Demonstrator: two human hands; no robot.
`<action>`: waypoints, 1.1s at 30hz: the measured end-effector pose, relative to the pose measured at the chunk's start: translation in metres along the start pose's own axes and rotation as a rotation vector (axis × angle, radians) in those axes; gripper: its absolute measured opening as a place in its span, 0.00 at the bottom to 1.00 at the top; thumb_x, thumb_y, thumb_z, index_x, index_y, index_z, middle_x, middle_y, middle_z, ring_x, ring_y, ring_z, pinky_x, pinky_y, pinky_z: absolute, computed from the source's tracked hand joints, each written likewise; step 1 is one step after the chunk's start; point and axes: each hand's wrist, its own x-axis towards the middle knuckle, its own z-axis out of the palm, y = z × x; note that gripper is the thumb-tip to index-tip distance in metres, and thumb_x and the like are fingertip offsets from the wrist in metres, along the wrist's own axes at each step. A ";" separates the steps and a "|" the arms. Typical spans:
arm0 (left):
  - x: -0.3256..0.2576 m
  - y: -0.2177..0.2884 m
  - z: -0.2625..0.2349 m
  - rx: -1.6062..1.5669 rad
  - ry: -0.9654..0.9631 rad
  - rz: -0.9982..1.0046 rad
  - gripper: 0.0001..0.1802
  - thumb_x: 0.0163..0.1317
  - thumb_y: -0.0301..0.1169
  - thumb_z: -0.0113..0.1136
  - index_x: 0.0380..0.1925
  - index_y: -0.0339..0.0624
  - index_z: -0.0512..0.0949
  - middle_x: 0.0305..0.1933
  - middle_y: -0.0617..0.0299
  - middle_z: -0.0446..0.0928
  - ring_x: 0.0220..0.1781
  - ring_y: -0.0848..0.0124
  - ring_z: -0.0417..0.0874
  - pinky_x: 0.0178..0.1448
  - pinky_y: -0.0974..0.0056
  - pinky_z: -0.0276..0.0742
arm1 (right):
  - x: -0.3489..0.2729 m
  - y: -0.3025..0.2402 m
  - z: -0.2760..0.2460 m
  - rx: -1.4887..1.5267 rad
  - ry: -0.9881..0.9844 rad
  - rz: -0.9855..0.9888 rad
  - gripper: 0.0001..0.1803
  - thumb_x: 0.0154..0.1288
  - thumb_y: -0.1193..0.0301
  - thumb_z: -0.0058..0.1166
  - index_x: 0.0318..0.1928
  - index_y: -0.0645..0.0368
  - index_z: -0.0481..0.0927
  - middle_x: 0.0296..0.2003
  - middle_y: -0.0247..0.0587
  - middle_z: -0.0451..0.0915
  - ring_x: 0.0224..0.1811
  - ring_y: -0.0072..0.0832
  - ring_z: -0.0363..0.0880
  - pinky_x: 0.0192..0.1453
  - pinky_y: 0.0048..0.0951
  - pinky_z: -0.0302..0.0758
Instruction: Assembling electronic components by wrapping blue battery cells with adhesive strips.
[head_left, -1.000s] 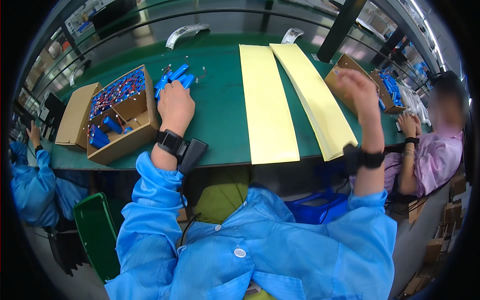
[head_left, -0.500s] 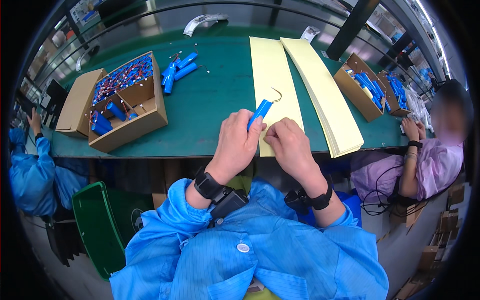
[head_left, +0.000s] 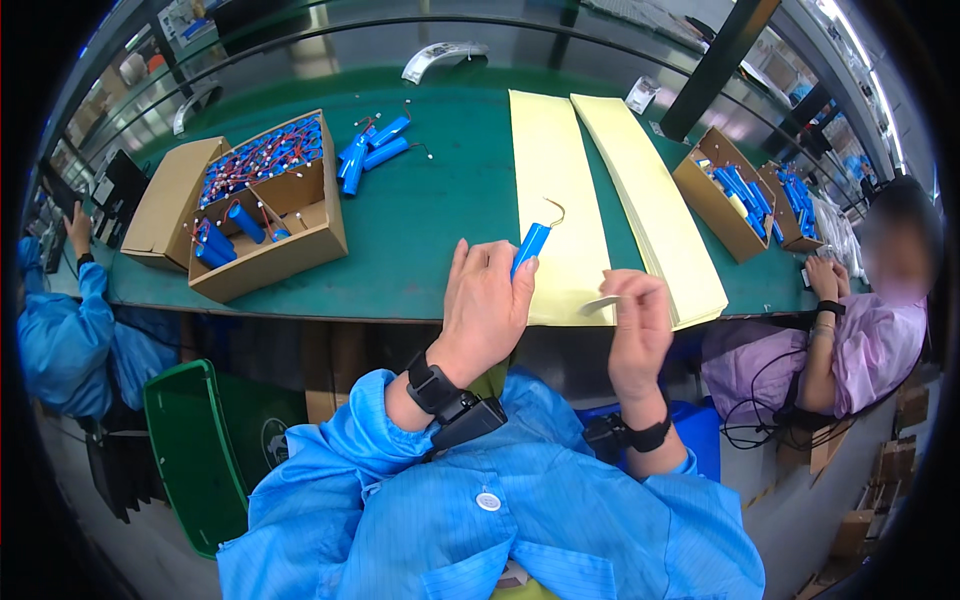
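My left hand [head_left: 484, 308] is closed around a blue cylindrical battery pack [head_left: 531, 246], its upper end tilted away and to the right. Thin wires rise from that end. To its right, my right hand [head_left: 638, 325] pinches a small, thin, pale piece [head_left: 600, 304], perhaps a label, between thumb and fingers. Both hands are over the front edge of the table, by a long pale yellow paper strip [head_left: 556, 175]. The pale piece stands apart from the battery pack. The pack's lower end is hidden in my left hand.
A stack of yellow strips [head_left: 668, 225] lies to the right. At left stands a cardboard box [head_left: 270, 279] of wired blue battery packs, with several loose packs [head_left: 386, 153] beside it. Another box [head_left: 742, 243] holds packs near a person in pink [head_left: 880, 345]. A green bin [head_left: 195, 460] sits below left.
My right hand has moved right, away from the battery pack, and the pale piece now shows in its fingers. My left hand still holds the pack. The view has shifted slightly.
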 end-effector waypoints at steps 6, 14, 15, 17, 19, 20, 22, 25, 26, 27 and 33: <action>0.005 0.019 -0.022 -1.257 -0.241 -0.566 0.18 0.69 0.40 0.45 0.43 0.34 0.72 0.35 0.63 0.75 0.34 0.76 0.74 0.37 0.71 0.70 | 0.019 -0.031 -0.008 0.212 -0.032 0.246 0.09 0.62 0.79 0.52 0.41 0.61 0.67 0.38 0.36 0.71 0.40 0.19 0.70 0.48 0.20 0.67; -0.002 0.026 -0.033 -1.397 -0.322 -0.613 0.19 0.69 0.41 0.45 0.47 0.35 0.71 0.34 0.63 0.74 0.33 0.77 0.76 0.37 0.74 0.72 | 0.035 -0.034 0.014 0.185 -0.087 0.314 0.09 0.60 0.78 0.56 0.38 0.61 0.69 0.34 0.34 0.72 0.37 0.17 0.72 0.43 0.18 0.69; -0.002 0.026 -0.032 -1.427 -0.320 -0.634 0.19 0.69 0.41 0.45 0.47 0.35 0.71 0.35 0.62 0.75 0.34 0.76 0.78 0.37 0.73 0.73 | 0.036 -0.034 0.015 0.200 -0.105 0.345 0.08 0.60 0.77 0.55 0.37 0.61 0.69 0.33 0.34 0.73 0.36 0.17 0.72 0.42 0.18 0.69; -0.003 0.026 -0.032 -1.461 -0.320 -0.657 0.19 0.70 0.41 0.44 0.47 0.35 0.71 0.35 0.60 0.76 0.34 0.75 0.79 0.38 0.73 0.75 | 0.038 -0.032 0.019 0.206 -0.134 0.368 0.08 0.60 0.77 0.55 0.36 0.61 0.69 0.32 0.34 0.73 0.33 0.16 0.72 0.39 0.17 0.70; -0.003 0.026 -0.032 -1.454 -0.342 -0.649 0.20 0.70 0.41 0.41 0.47 0.34 0.70 0.37 0.56 0.77 0.34 0.73 0.81 0.39 0.72 0.77 | 0.040 -0.030 0.021 0.211 -0.168 0.392 0.07 0.61 0.76 0.55 0.36 0.62 0.69 0.30 0.34 0.74 0.30 0.16 0.72 0.36 0.16 0.70; -0.004 0.026 -0.031 -1.458 -0.341 -0.651 0.20 0.70 0.41 0.41 0.47 0.34 0.70 0.37 0.56 0.77 0.34 0.73 0.81 0.39 0.72 0.77 | 0.041 -0.029 0.021 0.189 -0.179 0.418 0.07 0.61 0.76 0.54 0.35 0.62 0.69 0.29 0.35 0.74 0.28 0.15 0.72 0.33 0.15 0.70; -0.005 0.023 -0.030 -1.466 -0.376 -0.618 0.21 0.71 0.42 0.39 0.46 0.34 0.70 0.37 0.53 0.78 0.34 0.72 0.81 0.41 0.70 0.79 | 0.041 -0.026 0.023 0.170 -0.195 0.445 0.07 0.61 0.76 0.54 0.35 0.62 0.69 0.28 0.35 0.75 0.25 0.14 0.72 0.30 0.14 0.70; -0.007 0.022 -0.029 -1.443 -0.375 -0.627 0.21 0.71 0.43 0.38 0.45 0.34 0.70 0.36 0.54 0.78 0.34 0.72 0.81 0.41 0.70 0.79 | 0.041 -0.024 0.025 0.139 -0.209 0.458 0.07 0.61 0.77 0.54 0.35 0.63 0.69 0.27 0.35 0.75 0.23 0.12 0.72 0.28 0.12 0.69; -0.007 0.021 -0.028 -1.444 -0.375 -0.628 0.21 0.71 0.43 0.38 0.45 0.34 0.70 0.36 0.54 0.78 0.34 0.72 0.81 0.41 0.70 0.79 | 0.041 -0.025 0.025 0.148 -0.217 0.481 0.07 0.60 0.76 0.54 0.35 0.63 0.69 0.27 0.35 0.75 0.23 0.12 0.72 0.27 0.12 0.69; -0.007 0.021 -0.027 -1.439 -0.378 -0.624 0.21 0.71 0.43 0.38 0.44 0.35 0.70 0.36 0.54 0.78 0.34 0.72 0.81 0.40 0.70 0.79 | 0.041 -0.024 0.024 0.157 -0.222 0.504 0.07 0.60 0.76 0.54 0.34 0.62 0.69 0.27 0.35 0.75 0.22 0.12 0.72 0.27 0.12 0.69; -0.009 0.022 -0.026 -1.403 -0.387 -0.608 0.21 0.71 0.43 0.38 0.44 0.35 0.70 0.35 0.55 0.78 0.33 0.72 0.81 0.39 0.71 0.79 | 0.041 -0.022 0.025 0.086 -0.235 0.476 0.07 0.59 0.76 0.55 0.33 0.63 0.70 0.24 0.34 0.75 0.21 0.12 0.72 0.25 0.13 0.68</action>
